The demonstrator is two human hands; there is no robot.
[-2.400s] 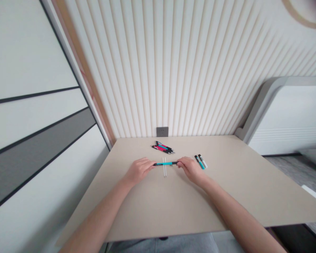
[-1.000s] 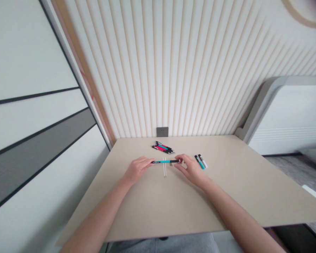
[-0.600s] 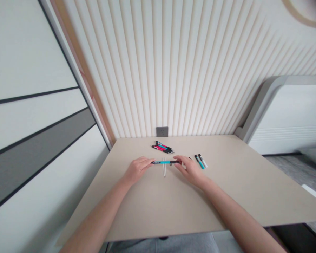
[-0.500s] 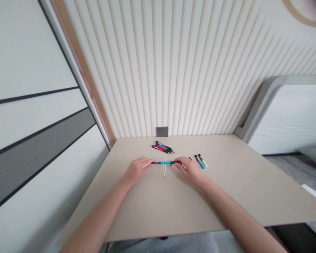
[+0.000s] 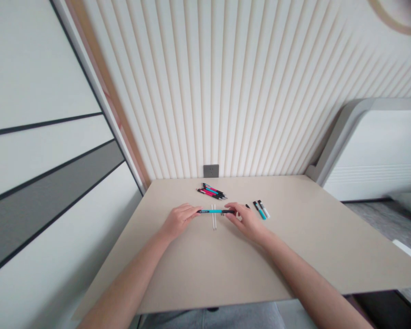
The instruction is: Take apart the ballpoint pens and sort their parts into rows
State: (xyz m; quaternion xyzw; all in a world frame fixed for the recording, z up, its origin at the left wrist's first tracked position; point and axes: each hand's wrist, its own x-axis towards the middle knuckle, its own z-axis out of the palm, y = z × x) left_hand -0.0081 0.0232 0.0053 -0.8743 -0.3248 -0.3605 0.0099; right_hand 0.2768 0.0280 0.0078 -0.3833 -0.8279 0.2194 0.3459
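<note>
Where a smooth beige table (image 5: 185, 269) meets a white ribbed wall (image 5: 208, 82), my left hand (image 5: 178, 222) pinches a slim turquoise-and-black pen (image 5: 215, 211) over two thin white sticks (image 5: 213, 223); my right hand (image 5: 247, 221) curls around its other end.

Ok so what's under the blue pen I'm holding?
Two white sticks lie on the table, showing beyond both sides of the blue pen, which covers part of each. Tiny dark bits peek out, too small to identify.

Beige table (image 5: 198, 269) with a small pile of pink and teal pens (image 5: 211, 192) toward the far edge, two thin white sticks (image 5: 213, 222) side by side nearer, and two black-capped tubes (image 5: 260, 212), teal and white, farther right.
</note>
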